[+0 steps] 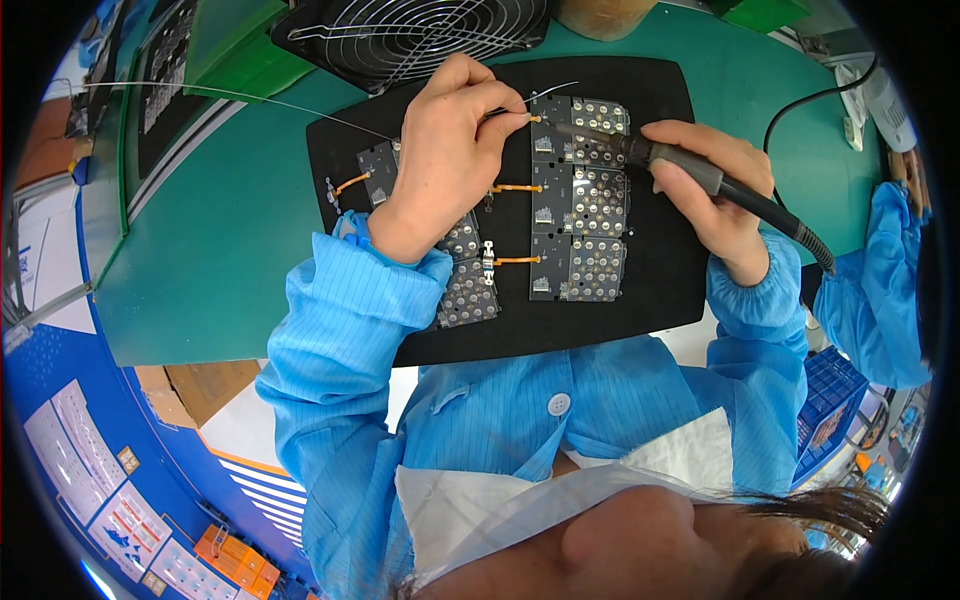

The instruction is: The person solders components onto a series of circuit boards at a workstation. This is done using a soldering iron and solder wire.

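Note:
My left hand (445, 150) is closed in a pinch over the upper left edge of a dark circuit-board panel (551, 215). Thin solder wire (250, 98) runs into it from the left and sticks out past its fingertips. A short orange ribbon lead shows at those fingertips, partly hidden. My right hand (715, 190) grips a soldering iron (690, 168), its tip reaching left over the panel's top section toward the pinch. Lower down, two orange leads (518, 261) extend from the panel's left edge to small metal connectors (488, 263). Another board panel (468, 290) lies partly under my left arm.
A black mat (665, 270) lies beneath the boards on a green table (190, 250). Beyond it stand a black fan with a wire guard (420, 40) and a green bin (240, 60). The iron's cable trails right, near another person's blue sleeve (880, 290).

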Demonstrator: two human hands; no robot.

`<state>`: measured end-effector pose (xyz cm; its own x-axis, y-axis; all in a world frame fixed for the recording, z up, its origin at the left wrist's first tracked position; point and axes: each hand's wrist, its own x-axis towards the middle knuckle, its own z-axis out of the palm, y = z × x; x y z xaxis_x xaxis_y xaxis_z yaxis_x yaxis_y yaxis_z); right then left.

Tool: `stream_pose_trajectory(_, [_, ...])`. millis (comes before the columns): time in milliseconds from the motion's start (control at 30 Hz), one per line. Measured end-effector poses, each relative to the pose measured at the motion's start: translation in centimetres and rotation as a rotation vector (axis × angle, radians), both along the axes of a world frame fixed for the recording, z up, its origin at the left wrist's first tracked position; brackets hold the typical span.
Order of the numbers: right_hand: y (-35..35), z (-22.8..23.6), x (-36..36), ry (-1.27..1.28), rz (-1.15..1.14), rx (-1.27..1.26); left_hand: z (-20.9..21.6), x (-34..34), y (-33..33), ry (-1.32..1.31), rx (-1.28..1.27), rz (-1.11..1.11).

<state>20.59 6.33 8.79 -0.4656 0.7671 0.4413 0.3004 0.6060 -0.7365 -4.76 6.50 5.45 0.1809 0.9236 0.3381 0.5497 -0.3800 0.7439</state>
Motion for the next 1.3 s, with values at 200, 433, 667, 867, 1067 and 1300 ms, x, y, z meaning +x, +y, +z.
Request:
stream_pose_trajectory(200, [-0.3, 0.8, 1.0, 0.061, -0.106, -0.049, 0.0, -0.1, 0.2, -0.009, 0.013, -0.021])
stream_pose_trajectory(433, [1.0, 1.2, 1.9, 0.246, -0.269, 0.109, 1.5, 0.2, -0.3, -0.013, -0.034, -0.012])
stream_pose_trajectory(667, [6.6, -1.2, -0.8, 0.564, -0.018, 0.381, 2.6, -1.2, -1.0, 0.012, 0.033, -0.010])
stream_pose_trajectory(867, [2.5, -0.1, 1.7, 0.003, -0.283, 0.400, 4.5, -2.5, -3.8, 0.104, 0.001, 0.071])
stream_pose_trajectory(1067, [-2.4, 0.3, -0.2, -0.054, 0.032, 0.302, 3.9, -2.3, -6.4, 0.318, 0.145, 0.052])
stream_pose_trajectory(1300, [-2.8, -0.7, -0.6, -0.041, 0.077, 0.267, 3.5, -1.8, -7.2, 0.364, 0.202, 0.082])
